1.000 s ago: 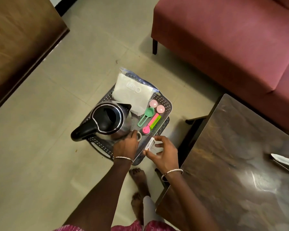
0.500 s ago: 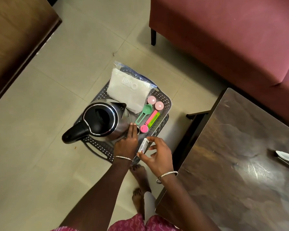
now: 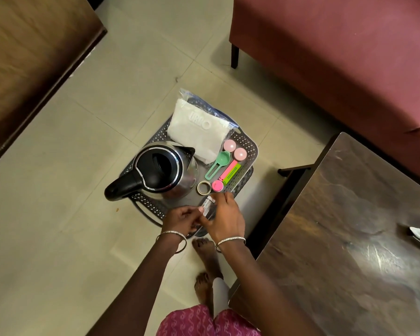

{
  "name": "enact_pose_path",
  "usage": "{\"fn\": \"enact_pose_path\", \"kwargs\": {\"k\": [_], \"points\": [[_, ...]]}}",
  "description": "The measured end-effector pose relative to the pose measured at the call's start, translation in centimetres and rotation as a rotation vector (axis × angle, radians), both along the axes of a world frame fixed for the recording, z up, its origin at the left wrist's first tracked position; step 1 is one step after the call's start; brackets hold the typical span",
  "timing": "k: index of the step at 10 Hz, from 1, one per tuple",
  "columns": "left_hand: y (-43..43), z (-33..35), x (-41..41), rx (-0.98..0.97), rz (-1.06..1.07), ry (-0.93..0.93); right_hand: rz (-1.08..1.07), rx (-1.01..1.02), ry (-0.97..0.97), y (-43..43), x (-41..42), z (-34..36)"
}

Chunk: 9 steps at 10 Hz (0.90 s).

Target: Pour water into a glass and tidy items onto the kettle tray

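Both hands low at centre frame: right hand (image 3: 224,218) pinching small bottle (image 3: 207,207) over kettle tray's (image 3: 251,151) near edge, long axis slanting up-right toward tape roll (image 3: 203,187). Left hand (image 3: 182,220) curled, thumb touching bottle, grip unclear. Right nearer.

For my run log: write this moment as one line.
right hand holds small bottle | left hand touches it | kettle on tray

Your stock: round kettle (image 3: 180,180), polished steel, glossy black plastic handle; dark perforated tray (image 3: 250,151), matt plastic; pink and green measuring spoons (image 3: 228,171), smooth plastic; white packet (image 3: 197,127) in clear glossy film; small labelled vial (image 3: 208,206), glossy; dark wooden table (image 3: 349,226), sheened; maroon sofa (image 3: 325,57), matt cloth.
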<state>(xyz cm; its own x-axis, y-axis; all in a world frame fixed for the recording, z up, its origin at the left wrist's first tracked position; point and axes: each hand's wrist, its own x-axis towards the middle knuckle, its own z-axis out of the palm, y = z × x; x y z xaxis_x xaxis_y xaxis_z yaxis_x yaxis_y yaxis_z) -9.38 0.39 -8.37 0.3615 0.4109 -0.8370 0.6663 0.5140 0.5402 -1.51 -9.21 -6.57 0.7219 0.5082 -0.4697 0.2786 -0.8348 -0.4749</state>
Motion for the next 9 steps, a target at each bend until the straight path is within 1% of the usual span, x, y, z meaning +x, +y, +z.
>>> {"fn": "enact_pose_path", "kwargs": {"k": [1,2,3,4,5,7,8,9], "points": [[0.5,-2.3,0.0,0.052,-0.053,0.031,0.023,0.017,0.033,-0.2,0.0,-0.5],[0.4,-4.0,0.4,0.118,-0.115,0.053,0.014,0.088,0.034,-1.2,0.0,-0.5],[-0.3,-4.8,1.1,0.149,-0.096,0.063,-0.043,0.147,0.036,-3.1,-0.3,-0.5],[-0.7,-5.7,1.5,0.189,-0.101,0.108,-0.089,0.140,0.044,-5.1,-0.3,-0.7],[-0.7,-5.8,1.6,0.207,-0.105,0.108,-0.109,0.103,0.073,-6.9,0.0,-0.9],[-0.9,-5.8,1.6,0.214,0.015,0.102,-0.178,0.093,0.112,-8.3,0.4,-0.8],[-1.0,-5.7,1.6,0.227,0.083,0.122,-0.169,0.091,0.125,-8.4,0.3,-0.6],[-1.4,-4.8,1.8,0.193,0.212,0.085,-0.187,0.125,0.137,-8.6,-0.2,-0.3]]}}
